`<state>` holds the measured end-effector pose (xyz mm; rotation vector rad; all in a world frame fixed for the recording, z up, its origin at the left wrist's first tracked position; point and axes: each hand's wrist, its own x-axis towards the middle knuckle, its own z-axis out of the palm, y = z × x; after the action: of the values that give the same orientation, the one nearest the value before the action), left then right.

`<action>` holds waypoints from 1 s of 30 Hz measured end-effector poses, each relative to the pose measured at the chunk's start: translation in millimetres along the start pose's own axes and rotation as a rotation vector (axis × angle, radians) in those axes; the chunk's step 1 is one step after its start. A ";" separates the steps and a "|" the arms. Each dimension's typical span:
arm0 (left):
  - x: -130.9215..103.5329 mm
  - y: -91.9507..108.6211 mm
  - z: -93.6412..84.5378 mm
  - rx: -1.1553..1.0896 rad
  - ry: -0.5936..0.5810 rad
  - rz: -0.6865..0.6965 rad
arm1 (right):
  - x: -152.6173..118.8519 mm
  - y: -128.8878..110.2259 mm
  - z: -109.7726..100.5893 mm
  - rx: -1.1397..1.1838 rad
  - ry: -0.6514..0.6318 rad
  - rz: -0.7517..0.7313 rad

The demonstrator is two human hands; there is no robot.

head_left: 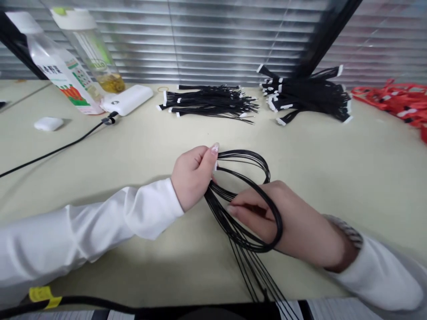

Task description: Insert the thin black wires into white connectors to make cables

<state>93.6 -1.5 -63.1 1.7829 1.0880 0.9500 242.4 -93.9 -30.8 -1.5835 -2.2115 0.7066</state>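
**Coil of black wires (216, 209) in the grasp of my left fingers (207, 163) over the bench (156, 151)**

My left fingers grip the coil at its gathered end, thumb uppermost. My right fingers (256, 224) reach inside a loop, wire crossing in front of them; whether they pinch a strand, I cannot tell.

Beyond my left fingers, far to their left, a clear bottle (71, 75) with a white cap and carrot-printed label leans in the view beside a lidded tumbler (91, 53), amber contents (112, 83) at its bottom. A white case (48, 124), shut and rounded, lies nearer.

Pale, smooth bench stretches between my fingers and the far bundles: flat black cables (207, 101) straight ahead, a thicker black heap (310, 95) with white connectors ahead and right, and tangled red leads (396, 102) farther right. Below my fingers, thin loose strands (253, 266) fan down to the bench's near edge.
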 end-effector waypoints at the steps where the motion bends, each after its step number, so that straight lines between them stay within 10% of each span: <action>1: -0.6 0.6 0.1 -0.006 -0.005 -0.004 | 1.8 0.2 2.8 0.031 -0.027 0.006; 30: -2.2 3.8 1.0 -0.008 -0.063 0.022 | 5.9 8.9 -2.3 -0.216 0.047 0.023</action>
<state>94.8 -4.9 -60.4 1.8091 1.0258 0.9035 248.6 -85.6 -34.1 -1.7092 -2.3028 0.4433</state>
